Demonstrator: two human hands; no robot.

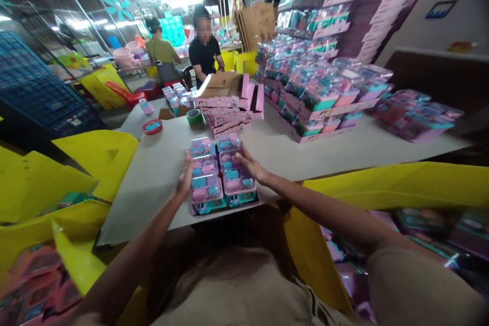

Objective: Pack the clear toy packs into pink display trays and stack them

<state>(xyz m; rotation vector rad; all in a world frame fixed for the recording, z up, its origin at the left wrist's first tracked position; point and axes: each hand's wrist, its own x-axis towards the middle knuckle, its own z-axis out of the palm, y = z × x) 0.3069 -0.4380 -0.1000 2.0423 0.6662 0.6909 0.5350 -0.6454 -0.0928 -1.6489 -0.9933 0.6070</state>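
Note:
Two rows of small clear-lidded plastic boxes (206,181) with teal and pink pieces inside stand in a shallow display tray (250,200) at the table's near edge. Along the left side of these boxes lies my left hand (185,175), its fingers stretched out and flat. My right hand (252,165) touches the right row, thumb over a lid and fingers extended along the outer side. Both hands look open, with the boxes between them. The right fingertips are partly hidden.
Beyond the boxes are flat pink cartons (225,112), a green tape roll (194,117) and a red dish (152,126). Stacked filled trays (321,102) rise on the right. Yellow bins (95,158) flank the white table (153,173). A person in black (204,51) sits opposite.

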